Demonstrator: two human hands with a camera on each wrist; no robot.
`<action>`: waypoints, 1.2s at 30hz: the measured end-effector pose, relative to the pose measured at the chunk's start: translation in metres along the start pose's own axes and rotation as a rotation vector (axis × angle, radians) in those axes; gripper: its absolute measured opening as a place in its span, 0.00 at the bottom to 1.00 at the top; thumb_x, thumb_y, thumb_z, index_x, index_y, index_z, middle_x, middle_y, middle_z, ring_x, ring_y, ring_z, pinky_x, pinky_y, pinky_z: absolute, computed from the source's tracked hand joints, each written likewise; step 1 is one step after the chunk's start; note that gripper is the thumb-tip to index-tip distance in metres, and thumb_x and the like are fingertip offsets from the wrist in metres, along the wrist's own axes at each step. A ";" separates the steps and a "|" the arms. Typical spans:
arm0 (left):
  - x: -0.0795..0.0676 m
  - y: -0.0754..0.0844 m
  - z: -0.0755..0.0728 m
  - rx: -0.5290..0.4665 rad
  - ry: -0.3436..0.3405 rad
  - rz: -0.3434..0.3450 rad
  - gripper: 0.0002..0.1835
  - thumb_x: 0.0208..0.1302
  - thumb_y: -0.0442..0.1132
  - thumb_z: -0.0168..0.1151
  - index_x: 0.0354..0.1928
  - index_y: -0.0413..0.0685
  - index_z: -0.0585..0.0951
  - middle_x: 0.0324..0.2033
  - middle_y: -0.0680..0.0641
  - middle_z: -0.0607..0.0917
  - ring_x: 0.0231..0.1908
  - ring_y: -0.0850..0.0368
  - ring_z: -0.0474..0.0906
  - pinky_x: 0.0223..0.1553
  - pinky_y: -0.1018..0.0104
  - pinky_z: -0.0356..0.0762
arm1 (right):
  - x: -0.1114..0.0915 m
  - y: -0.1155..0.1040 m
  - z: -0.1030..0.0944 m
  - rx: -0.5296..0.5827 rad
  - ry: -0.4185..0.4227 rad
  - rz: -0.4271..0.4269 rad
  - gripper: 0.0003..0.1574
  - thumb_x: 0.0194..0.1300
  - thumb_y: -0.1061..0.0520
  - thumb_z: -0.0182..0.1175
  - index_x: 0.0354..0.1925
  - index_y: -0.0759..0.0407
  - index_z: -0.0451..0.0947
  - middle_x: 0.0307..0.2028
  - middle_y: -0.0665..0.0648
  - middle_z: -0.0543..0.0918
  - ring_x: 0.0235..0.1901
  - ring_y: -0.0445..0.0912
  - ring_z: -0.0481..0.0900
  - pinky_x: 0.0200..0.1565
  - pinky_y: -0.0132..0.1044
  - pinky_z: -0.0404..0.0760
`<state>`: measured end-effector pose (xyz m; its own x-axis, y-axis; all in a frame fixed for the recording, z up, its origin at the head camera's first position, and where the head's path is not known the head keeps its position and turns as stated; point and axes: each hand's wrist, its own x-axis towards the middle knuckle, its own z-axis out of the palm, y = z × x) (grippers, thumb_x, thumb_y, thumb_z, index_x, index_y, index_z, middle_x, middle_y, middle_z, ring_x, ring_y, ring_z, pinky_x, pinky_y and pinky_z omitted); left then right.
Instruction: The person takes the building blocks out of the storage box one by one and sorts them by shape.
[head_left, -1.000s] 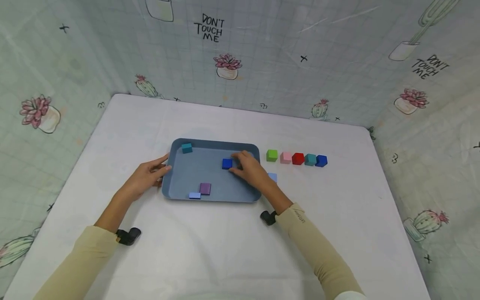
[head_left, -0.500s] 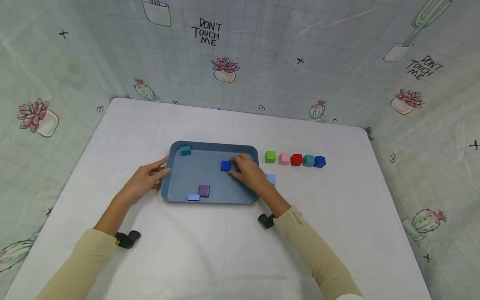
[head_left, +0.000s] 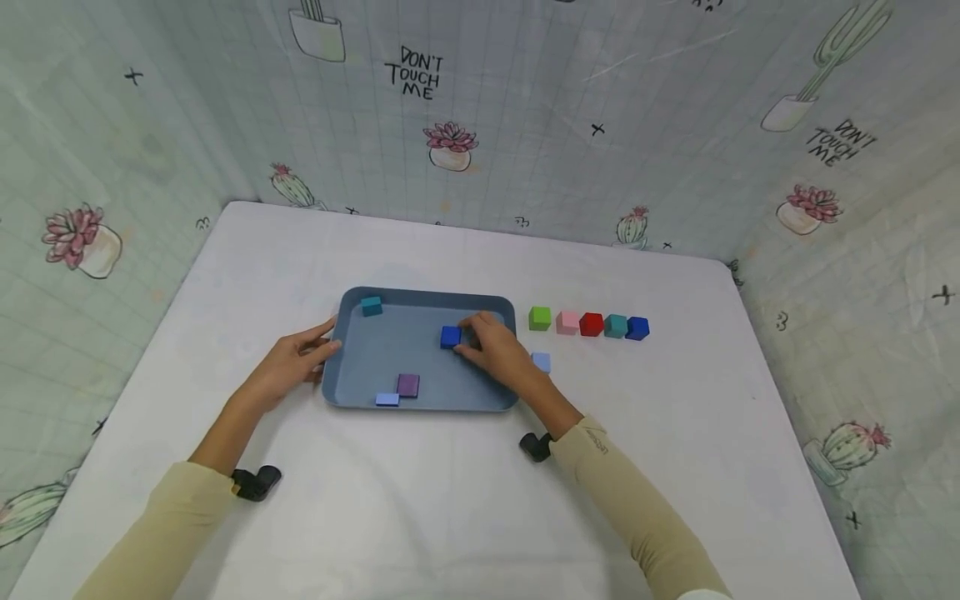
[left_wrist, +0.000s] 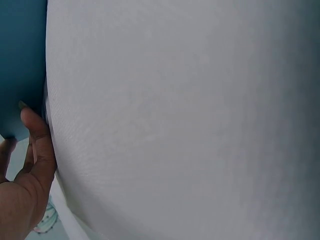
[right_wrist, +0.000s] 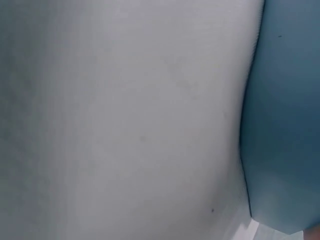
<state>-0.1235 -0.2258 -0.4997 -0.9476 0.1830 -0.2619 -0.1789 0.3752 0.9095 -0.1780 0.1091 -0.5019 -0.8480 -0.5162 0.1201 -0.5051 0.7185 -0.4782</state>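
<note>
I see, from far off, the left hand (head_left: 281, 367) with fingers spread, touching the left edge of the blue tray (head_left: 360, 350). In it sit a teal block (head_left: 371, 307), a purple block (head_left: 408, 386) and a dark blue block (head_left: 450, 337). The right hand (head_left: 498, 354) has its thumb and finger at that dark blue block, but I can't tell if they pinch it.
</note>
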 end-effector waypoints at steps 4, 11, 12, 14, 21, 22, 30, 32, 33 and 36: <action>-0.001 0.000 0.000 0.006 -0.001 0.002 0.35 0.69 0.52 0.53 0.73 0.56 0.54 0.60 0.31 0.65 0.50 0.38 0.73 0.37 0.65 0.79 | -0.001 -0.002 -0.002 0.029 0.003 0.010 0.23 0.61 0.53 0.65 0.52 0.62 0.75 0.40 0.55 0.75 0.38 0.42 0.76 0.37 0.28 0.76; 0.000 0.000 0.000 0.008 -0.006 0.007 0.35 0.69 0.51 0.53 0.73 0.55 0.53 0.62 0.30 0.63 0.50 0.39 0.73 0.37 0.64 0.79 | -0.004 -0.003 -0.007 0.054 0.032 0.013 0.24 0.60 0.54 0.66 0.53 0.62 0.75 0.39 0.53 0.75 0.37 0.41 0.75 0.36 0.28 0.75; 0.000 0.000 0.000 0.009 -0.005 0.007 0.35 0.69 0.51 0.53 0.73 0.55 0.53 0.63 0.30 0.62 0.50 0.39 0.73 0.37 0.64 0.79 | -0.005 -0.004 -0.008 0.056 0.036 0.011 0.24 0.60 0.55 0.66 0.53 0.62 0.75 0.40 0.53 0.75 0.37 0.41 0.75 0.37 0.29 0.75; 0.000 -0.001 0.000 0.011 -0.004 0.005 0.35 0.69 0.51 0.53 0.73 0.55 0.53 0.63 0.30 0.62 0.50 0.39 0.73 0.37 0.64 0.79 | -0.006 -0.004 -0.010 0.051 0.040 0.005 0.24 0.60 0.55 0.66 0.53 0.62 0.74 0.40 0.54 0.75 0.37 0.41 0.75 0.37 0.29 0.75; 0.000 0.000 0.001 0.021 0.007 0.002 0.35 0.69 0.52 0.53 0.73 0.56 0.53 0.60 0.31 0.65 0.49 0.39 0.73 0.36 0.65 0.79 | -0.008 -0.003 -0.018 0.087 0.051 0.026 0.25 0.59 0.57 0.66 0.53 0.62 0.74 0.44 0.56 0.77 0.38 0.41 0.76 0.38 0.29 0.77; -0.001 0.000 0.000 0.019 0.007 0.002 0.35 0.69 0.52 0.53 0.73 0.56 0.53 0.59 0.31 0.65 0.49 0.39 0.73 0.36 0.65 0.79 | -0.008 -0.003 -0.019 0.102 0.054 0.029 0.25 0.59 0.57 0.66 0.53 0.63 0.74 0.44 0.57 0.77 0.38 0.42 0.76 0.38 0.29 0.77; -0.001 0.001 0.000 0.013 0.002 0.006 0.35 0.69 0.52 0.53 0.73 0.56 0.53 0.56 0.33 0.67 0.47 0.41 0.74 0.36 0.65 0.79 | -0.010 -0.001 -0.021 0.192 0.071 0.054 0.25 0.58 0.61 0.67 0.53 0.65 0.74 0.44 0.57 0.80 0.35 0.42 0.77 0.37 0.30 0.78; -0.001 0.002 -0.001 0.013 0.000 0.005 0.35 0.69 0.52 0.53 0.73 0.56 0.53 0.56 0.33 0.67 0.48 0.41 0.74 0.36 0.65 0.79 | -0.011 0.000 -0.021 0.205 0.069 0.063 0.25 0.58 0.62 0.66 0.53 0.65 0.74 0.43 0.57 0.80 0.35 0.42 0.77 0.37 0.30 0.78; -0.001 0.002 -0.001 0.012 0.000 0.004 0.35 0.69 0.52 0.53 0.73 0.56 0.53 0.56 0.33 0.67 0.48 0.41 0.74 0.36 0.65 0.79 | -0.011 0.001 -0.021 0.210 0.068 0.068 0.25 0.58 0.62 0.66 0.53 0.65 0.73 0.43 0.57 0.80 0.35 0.42 0.78 0.38 0.30 0.78; -0.001 0.003 -0.001 0.011 -0.003 0.004 0.34 0.69 0.52 0.53 0.73 0.56 0.53 0.56 0.33 0.67 0.48 0.40 0.73 0.37 0.64 0.79 | -0.013 0.002 -0.023 0.213 0.065 0.089 0.25 0.58 0.62 0.66 0.54 0.64 0.73 0.43 0.56 0.80 0.35 0.41 0.77 0.39 0.29 0.78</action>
<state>-0.1233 -0.2258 -0.4968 -0.9475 0.1870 -0.2593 -0.1724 0.3842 0.9070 -0.1721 0.1278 -0.4849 -0.8996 -0.4193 0.1218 -0.3886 0.6417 -0.6612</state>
